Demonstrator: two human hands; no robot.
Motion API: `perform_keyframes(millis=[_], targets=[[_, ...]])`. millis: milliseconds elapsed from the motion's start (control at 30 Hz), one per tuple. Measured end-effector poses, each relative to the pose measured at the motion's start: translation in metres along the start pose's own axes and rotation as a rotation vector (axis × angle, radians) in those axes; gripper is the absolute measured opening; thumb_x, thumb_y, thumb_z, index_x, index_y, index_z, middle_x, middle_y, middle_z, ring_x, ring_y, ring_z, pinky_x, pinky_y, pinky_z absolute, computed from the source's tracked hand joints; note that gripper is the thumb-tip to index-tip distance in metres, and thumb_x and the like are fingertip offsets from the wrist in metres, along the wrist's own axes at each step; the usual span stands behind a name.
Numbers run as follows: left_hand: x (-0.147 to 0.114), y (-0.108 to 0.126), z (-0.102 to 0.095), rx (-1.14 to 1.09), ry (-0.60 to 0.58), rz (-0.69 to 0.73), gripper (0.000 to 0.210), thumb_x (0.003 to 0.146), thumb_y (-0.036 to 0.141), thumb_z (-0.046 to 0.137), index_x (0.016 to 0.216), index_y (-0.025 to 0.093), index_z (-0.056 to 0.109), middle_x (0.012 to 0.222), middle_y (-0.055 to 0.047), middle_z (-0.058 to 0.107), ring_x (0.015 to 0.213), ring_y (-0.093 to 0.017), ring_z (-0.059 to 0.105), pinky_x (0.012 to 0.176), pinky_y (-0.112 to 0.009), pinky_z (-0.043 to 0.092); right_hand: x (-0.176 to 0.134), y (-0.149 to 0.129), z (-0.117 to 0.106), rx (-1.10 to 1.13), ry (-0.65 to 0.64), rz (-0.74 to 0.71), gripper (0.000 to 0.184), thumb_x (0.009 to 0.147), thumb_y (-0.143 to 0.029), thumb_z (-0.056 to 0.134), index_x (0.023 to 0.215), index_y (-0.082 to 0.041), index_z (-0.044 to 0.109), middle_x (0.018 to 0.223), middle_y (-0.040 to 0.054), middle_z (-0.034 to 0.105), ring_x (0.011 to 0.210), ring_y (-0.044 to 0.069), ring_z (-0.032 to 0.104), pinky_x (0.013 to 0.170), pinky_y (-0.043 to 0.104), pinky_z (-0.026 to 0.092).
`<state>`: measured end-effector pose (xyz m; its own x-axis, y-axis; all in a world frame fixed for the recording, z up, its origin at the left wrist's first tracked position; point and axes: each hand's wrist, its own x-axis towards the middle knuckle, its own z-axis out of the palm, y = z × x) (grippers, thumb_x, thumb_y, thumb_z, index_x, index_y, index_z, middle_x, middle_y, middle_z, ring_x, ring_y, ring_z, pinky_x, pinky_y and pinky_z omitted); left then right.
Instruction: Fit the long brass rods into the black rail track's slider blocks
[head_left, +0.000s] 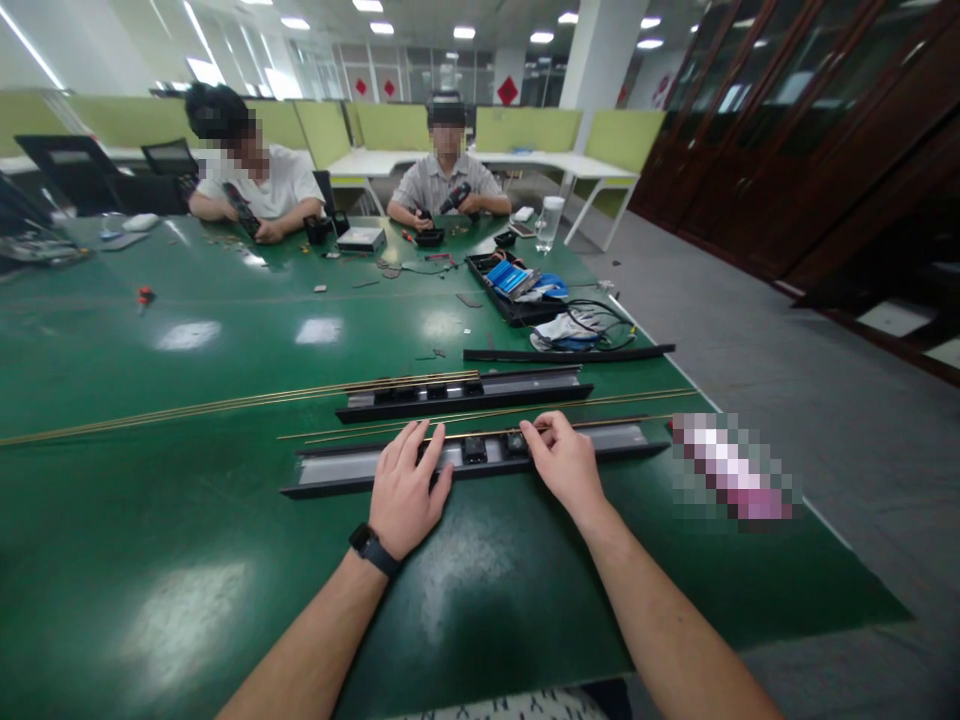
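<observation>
- Black-edged channel (337, 468): at twelve o'clock from the wearer on the green table (300, 590), two dark blocks (474, 451) showing inside.
- Left hand (409, 485): nine o'clock of the blocks, fingers spread over the channel.
- Right hand (566, 462): three o'clock, thumb and forefinger near one block; cannot tell whether they pinch anything.

"N", "Y" on patterned clothing (495, 709)

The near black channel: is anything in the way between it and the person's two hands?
Nothing visible blocks them. The left hand lies over the near black channel; the right hand is at a small dark block inside it. Thin brass rods lie along the far side; whether one runs under a hand is unclear.
</observation>
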<state>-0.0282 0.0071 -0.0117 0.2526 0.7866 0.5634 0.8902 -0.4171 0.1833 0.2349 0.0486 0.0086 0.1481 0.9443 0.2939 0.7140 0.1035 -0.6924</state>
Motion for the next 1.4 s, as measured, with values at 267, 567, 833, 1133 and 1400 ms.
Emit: perform_keyframes(millis=[267, 567, 833, 1133, 1400], targets=[[-0.0008, -0.0003, 0.0006, 0.014, -0.006, 0.002, 0.061, 0.102, 0.032, 0.058, 0.16, 0.022, 0.044, 0.157, -0.018, 0.054, 0.149, -0.036, 0.047, 0.119, -0.054, 0.044, -0.0007, 0.0011, 0.0003, 0.01, -0.021, -0.013, 0.044, 0.099, -0.065, 0.055, 0.083, -0.025, 0.066, 0.063, -0.0018, 0.065, 0.06, 0.016, 0.06, 0.065, 0.029, 0.039], [-0.0008, 0.0008, -0.0001, 0.005, -0.005, -0.005, 0.061, 0.101, 0.032, 0.06, 0.16, 0.023, 0.044, 0.157, -0.018, 0.054, 0.149, -0.036, 0.048, 0.118, -0.054, 0.044, -0.0007, 0.0021, 0.0003, -0.021, -0.007, -0.014, 0.047, 0.098, -0.067, 0.054, 0.084, -0.025, 0.067, 0.064, -0.0004, 0.067, 0.06, 0.017, 0.061, 0.065, 0.029, 0.039], [-0.0007, 0.0026, -0.0009, 0.002, -0.003, -0.016, 0.061, 0.102, 0.032, 0.059, 0.16, 0.023, 0.043, 0.158, -0.017, 0.053, 0.15, -0.036, 0.047, 0.118, -0.055, 0.045, -0.0011, -0.0008, -0.0027, -0.02, -0.018, -0.017, 0.044, 0.099, -0.065, 0.053, 0.088, -0.025, 0.067, 0.065, -0.0004, 0.067, 0.062, 0.018, 0.063, 0.067, 0.03, 0.042], [-0.0004, 0.0023, -0.0004, -0.008, 0.01, -0.015, 0.063, 0.102, 0.032, 0.059, 0.162, 0.023, 0.042, 0.158, -0.018, 0.053, 0.151, -0.036, 0.046, 0.119, -0.055, 0.043, 0.0004, 0.0016, -0.0023, -0.022, -0.028, -0.016, 0.045, 0.1, -0.064, 0.052, 0.084, -0.025, 0.069, 0.065, -0.0006, 0.066, 0.061, 0.017, 0.062, 0.067, 0.029, 0.041], [-0.0007, 0.0025, -0.0011, -0.013, -0.003, -0.022, 0.059, 0.102, 0.032, 0.058, 0.16, 0.027, 0.046, 0.158, -0.017, 0.053, 0.152, -0.036, 0.045, 0.119, -0.056, 0.043, -0.0002, 0.0007, -0.0009, -0.033, -0.014, -0.01, 0.049, 0.1, -0.068, 0.05, 0.083, -0.025, 0.067, 0.063, -0.0001, 0.065, 0.06, 0.018, 0.061, 0.066, 0.03, 0.04]])
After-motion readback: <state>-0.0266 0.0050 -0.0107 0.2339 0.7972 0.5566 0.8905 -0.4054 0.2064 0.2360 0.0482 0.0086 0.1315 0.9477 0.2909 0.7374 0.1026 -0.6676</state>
